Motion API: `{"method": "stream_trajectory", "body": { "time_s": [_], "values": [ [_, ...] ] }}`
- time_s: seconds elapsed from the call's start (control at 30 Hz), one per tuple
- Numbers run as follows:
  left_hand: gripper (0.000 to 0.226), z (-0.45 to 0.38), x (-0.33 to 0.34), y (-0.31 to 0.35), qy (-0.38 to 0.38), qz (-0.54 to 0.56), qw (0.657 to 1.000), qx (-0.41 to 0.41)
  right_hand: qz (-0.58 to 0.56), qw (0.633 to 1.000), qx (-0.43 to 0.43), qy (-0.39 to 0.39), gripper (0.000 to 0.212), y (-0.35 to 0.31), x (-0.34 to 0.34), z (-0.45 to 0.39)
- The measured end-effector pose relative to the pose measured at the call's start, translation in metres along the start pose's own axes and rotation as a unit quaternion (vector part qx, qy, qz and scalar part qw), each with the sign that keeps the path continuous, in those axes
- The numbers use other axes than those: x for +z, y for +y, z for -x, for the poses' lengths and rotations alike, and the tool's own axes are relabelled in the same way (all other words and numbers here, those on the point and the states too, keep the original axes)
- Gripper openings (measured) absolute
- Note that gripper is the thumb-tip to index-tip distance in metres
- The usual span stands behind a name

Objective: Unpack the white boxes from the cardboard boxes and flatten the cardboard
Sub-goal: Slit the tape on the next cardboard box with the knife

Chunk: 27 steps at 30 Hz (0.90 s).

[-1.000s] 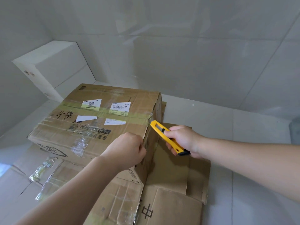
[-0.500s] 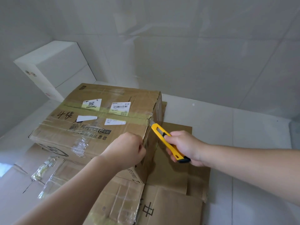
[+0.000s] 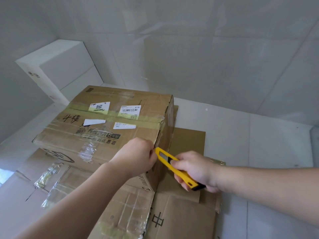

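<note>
Gripping the knife [image 3: 176, 167] w/ the right hand [image 3: 195, 171], the person is wrapping fingers round the yellow handle near its black end, thumb on top, tip pointing up-left at the near right corner of the box [image 3: 107, 125]. Left hand [image 3: 136, 156] is curling at that same top corner, seemingly pinching the flap edge or tape there; exact hold is hidden behind the knuckles. Blade itself is too small to tell if it's out. Box is sitting shut, taped w/ yellowish and clear strips, labels on top, resting on flattened cardboard [image 3: 172, 218] on the floor [image 3: 259, 144]. Two stacked white boxes [image 3: 65, 71] are standing in the far left corner vs. the wall, well apart from the hands. Judging by this, the step is slitting the tape at the right end seam. To do it well: she or he is best keeping the blade shallow, just thru tape, since white boxes are probably inside and a deep cut would score them. Knife tip is very near the left fingers, so the cut should be running away from that hand, not toward it. Left hand is better pressing the lid flat further back, steadying the box. Main risk: blade slipping on slick clear tape.
</note>
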<state>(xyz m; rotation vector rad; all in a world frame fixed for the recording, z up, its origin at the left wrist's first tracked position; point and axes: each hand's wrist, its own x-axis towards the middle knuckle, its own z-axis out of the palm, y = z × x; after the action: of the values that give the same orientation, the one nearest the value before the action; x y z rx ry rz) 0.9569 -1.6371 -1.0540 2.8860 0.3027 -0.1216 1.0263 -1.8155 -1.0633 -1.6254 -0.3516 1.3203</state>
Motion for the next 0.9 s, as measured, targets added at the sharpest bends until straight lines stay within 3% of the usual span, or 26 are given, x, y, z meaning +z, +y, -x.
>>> {"method": "stream_trajectory", "body": {
  "time_s": [0.23,0.43,0.53,0.67,0.8,0.9],
  "values": [
    [0.034,0.001,-0.007,-0.004,-0.050,0.055,0.997,-0.020,-0.012,0.998,0.042,-0.053,0.019,0.009,0.001,0.019],
    [0.042,0.005,-0.012,-0.018,0.002,0.127,0.990,-0.068,-0.010,0.994,0.063,-0.085,0.020,0.008,-0.009,0.027],
    [0.042,0.005,-0.016,-0.025,0.035,0.085,0.992,-0.084,0.021,0.997,0.055,-0.055,0.021,0.007,-0.030,0.032],
    [0.039,0.003,-0.020,-0.046,0.071,0.032,0.985,-0.157,0.037,0.997,0.010,0.060,0.019,0.009,-0.053,0.031],
    [0.028,0.012,-0.021,-0.074,0.079,-0.037,0.972,-0.216,0.088,0.988,-0.073,0.100,0.016,-0.002,-0.042,0.011],
    [0.018,0.025,-0.027,-0.108,0.116,-0.019,0.957,-0.266,0.126,0.976,-0.120,0.134,0.030,-0.020,-0.021,-0.008]
  ]
}}
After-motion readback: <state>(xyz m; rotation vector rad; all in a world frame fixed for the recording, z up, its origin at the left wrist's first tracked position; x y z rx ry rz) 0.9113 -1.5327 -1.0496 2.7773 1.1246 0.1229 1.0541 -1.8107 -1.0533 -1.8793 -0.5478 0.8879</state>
